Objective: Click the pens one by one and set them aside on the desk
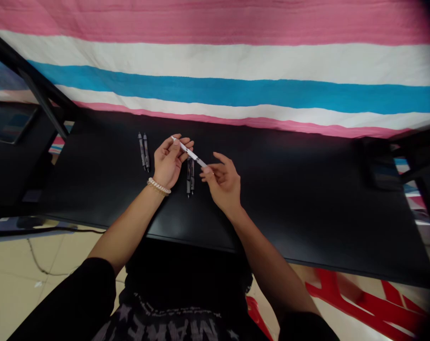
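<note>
- The left hand (169, 161) is raised just above the black table (307, 199), its fingers curled around the upper end of a pale, slim pen (189, 152); a beaded bracelet (158, 187) sits at that wrist.
- The right hand (224, 182) meets the pen's lower end, thumb and forefinger pinched on the tip while the other fingers fan out loosely.
- The pen spans the gap between the two hands, its long axis slanting from upper left, at the left hand, down to lower right, at the right hand. Each hand has one end, so neither is nearer than the other.
- It looks like a single piece, though at this size a seam or a loose cap cannot be made out.
- Directly beneath the held pen, two dark pens (190, 177) lie side by side on the table, pointing towards the person, between the two wrists.
- A second dark pair (144, 151) lies parallel just to the left of the left hand.
- Beyond the table's far edge hangs a striped cloth (215, 61) in pink, white and blue.
</note>
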{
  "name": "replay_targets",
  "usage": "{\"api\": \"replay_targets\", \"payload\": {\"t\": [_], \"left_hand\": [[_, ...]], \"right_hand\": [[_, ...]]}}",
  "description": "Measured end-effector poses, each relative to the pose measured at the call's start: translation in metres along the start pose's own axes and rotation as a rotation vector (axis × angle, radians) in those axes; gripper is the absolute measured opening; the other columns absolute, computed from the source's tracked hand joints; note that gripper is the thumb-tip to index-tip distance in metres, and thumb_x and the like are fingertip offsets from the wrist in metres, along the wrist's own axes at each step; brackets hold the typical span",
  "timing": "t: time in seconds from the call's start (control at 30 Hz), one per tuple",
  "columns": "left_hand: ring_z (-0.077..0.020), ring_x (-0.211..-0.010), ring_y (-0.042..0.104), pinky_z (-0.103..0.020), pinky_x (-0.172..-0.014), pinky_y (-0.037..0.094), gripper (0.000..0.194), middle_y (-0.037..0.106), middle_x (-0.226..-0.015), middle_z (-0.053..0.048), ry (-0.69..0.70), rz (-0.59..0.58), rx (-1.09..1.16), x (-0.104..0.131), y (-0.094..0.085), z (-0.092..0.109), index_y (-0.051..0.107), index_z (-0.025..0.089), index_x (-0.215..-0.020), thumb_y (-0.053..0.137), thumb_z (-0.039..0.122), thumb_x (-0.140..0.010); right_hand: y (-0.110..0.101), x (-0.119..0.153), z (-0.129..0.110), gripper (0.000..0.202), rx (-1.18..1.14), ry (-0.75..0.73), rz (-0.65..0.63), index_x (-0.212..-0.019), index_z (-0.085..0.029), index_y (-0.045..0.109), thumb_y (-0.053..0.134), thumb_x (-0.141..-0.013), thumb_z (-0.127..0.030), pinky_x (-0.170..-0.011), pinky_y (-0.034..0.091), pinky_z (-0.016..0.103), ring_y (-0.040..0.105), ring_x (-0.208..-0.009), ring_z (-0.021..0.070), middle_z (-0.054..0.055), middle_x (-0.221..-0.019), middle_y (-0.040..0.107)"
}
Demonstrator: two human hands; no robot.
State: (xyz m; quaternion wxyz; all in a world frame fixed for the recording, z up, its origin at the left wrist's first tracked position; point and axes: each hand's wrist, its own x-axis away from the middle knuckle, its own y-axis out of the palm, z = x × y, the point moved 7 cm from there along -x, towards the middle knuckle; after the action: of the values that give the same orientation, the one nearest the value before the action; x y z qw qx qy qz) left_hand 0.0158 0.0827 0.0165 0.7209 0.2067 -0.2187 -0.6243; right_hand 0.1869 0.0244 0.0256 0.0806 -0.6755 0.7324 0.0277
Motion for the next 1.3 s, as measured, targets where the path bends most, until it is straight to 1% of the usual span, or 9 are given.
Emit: {"api": "replay_targets", "payload": {"t": [0.13, 0.27, 0.37, 0.47, 0.57, 0.87, 1.0, 1.13, 1.3], "left_hand": [[-0.0187, -0.099, 0.075, -0.037, -0.1, 0.057, 0.017, 0.077, -0.099, -0.005, -0.005, 0.013, -0.002, 0.0, -0.001, 0.0, 0.068, 0.02, -0.102, 0.074, 0.03, -0.09], [-0.0192, -0.101, 0.075, -0.037, -0.101, 0.056, 0.017, 0.077, -0.1, -0.005, 0.001, 0.007, 0.003, -0.001, -0.001, 0.001, 0.068, 0.019, -0.102, 0.074, 0.029, -0.09], [-0.021, -0.109, 0.073, -0.038, -0.103, 0.055, 0.017, 0.077, -0.102, -0.006, -0.017, 0.011, -0.021, 0.0, -0.001, 0.0, 0.067, 0.02, -0.103, 0.074, 0.029, -0.09], [-0.0216, -0.107, 0.074, -0.039, -0.101, 0.057, 0.016, 0.077, -0.101, -0.006, -0.019, 0.003, -0.018, 0.001, 0.001, 0.001, 0.067, 0.02, -0.103, 0.073, 0.028, -0.091], [-0.021, -0.101, 0.075, -0.039, -0.099, 0.058, 0.015, 0.077, -0.1, -0.006, -0.014, -0.014, -0.006, 0.002, 0.003, 0.001, 0.067, 0.019, -0.103, 0.072, 0.027, -0.091], [-0.0202, -0.107, 0.074, -0.038, -0.104, 0.055, 0.019, 0.077, -0.101, -0.005, -0.027, 0.003, -0.022, 0.002, 0.003, 0.001, 0.066, 0.019, -0.104, 0.074, 0.029, -0.09], [-0.0206, -0.105, 0.074, -0.039, -0.104, 0.054, 0.017, 0.076, -0.1, -0.005, -0.057, 0.0, -0.032, 0.004, 0.006, 0.001, 0.066, 0.019, -0.104, 0.073, 0.028, -0.09], [-0.0192, -0.101, 0.074, -0.038, -0.103, 0.054, 0.016, 0.075, -0.1, -0.005, -0.071, -0.017, -0.02, 0.005, 0.009, 0.002, 0.066, 0.019, -0.104, 0.072, 0.027, -0.091], [-0.0143, -0.09, 0.074, -0.033, -0.094, 0.056, 0.015, 0.073, -0.095, -0.002, -0.14, -0.011, -0.003, 0.006, 0.012, 0.002, 0.065, 0.02, -0.103, 0.071, 0.029, -0.091]], "right_hand": [[0.001, 0.0, 0.002, 0.026, 0.085, -0.017, -0.042, -0.099, -0.021, 0.071, 0.062, -0.096, -0.045, -0.055, 0.06, 0.025, 0.071, -0.06, 0.0131, 0.001, -0.077, 0.073], [0.0, 0.002, -0.001, 0.026, 0.145, -0.085, -0.02, -0.111, -0.022, 0.068, 0.066, -0.093, -0.041, -0.063, 0.063, 0.028, 0.074, -0.066, 0.015, 0.001, -0.085, 0.075], [0.002, 0.004, -0.002, 0.021, 0.194, -0.104, -0.047, -0.104, -0.021, 0.07, 0.06, -0.097, -0.039, -0.059, 0.062, 0.027, 0.072, -0.06, 0.0135, 0.0, -0.077, 0.073], [0.0, 0.004, -0.005, 0.022, 0.209, -0.139, -0.011, -0.107, -0.02, 0.069, 0.064, -0.095, -0.038, -0.062, 0.062, 0.027, 0.073, -0.067, 0.0144, 0.002, -0.084, 0.074], [0.002, 0.003, -0.001, 0.022, 0.209, -0.095, -0.041, -0.104, -0.02, 0.07, 0.058, -0.099, -0.038, -0.057, 0.06, 0.025, 0.07, -0.059, 0.0128, 0.001, -0.076, 0.072], [0.004, 0.002, -0.002, 0.03, 0.204, -0.087, -0.059, -0.116, -0.022, 0.067, 0.062, -0.095, -0.044, -0.059, 0.061, 0.027, 0.072, -0.065, 0.0144, 0.003, -0.087, 0.074], [0.007, 0.002, 0.001, 0.03, 0.211, -0.051, -0.129, -0.103, -0.02, 0.07, 0.052, -0.101, -0.045, -0.052, 0.057, 0.024, 0.066, -0.053, 0.0115, 0.0, -0.071, 0.07], [0.003, 0.001, 0.0, 0.028, 0.192, -0.073, -0.1, -0.112, -0.021, 0.067, 0.063, -0.096, -0.043, -0.055, 0.057, 0.024, 0.068, -0.058, 0.0122, 0.0, -0.079, 0.072], [0.009, 0.002, -0.001, 0.027, 0.212, -0.047, -0.182, -0.099, -0.019, 0.069, 0.058, -0.098, -0.044, -0.048, 0.049, 0.023, 0.061, -0.048, 0.01, -0.002, -0.065, 0.067]]}}
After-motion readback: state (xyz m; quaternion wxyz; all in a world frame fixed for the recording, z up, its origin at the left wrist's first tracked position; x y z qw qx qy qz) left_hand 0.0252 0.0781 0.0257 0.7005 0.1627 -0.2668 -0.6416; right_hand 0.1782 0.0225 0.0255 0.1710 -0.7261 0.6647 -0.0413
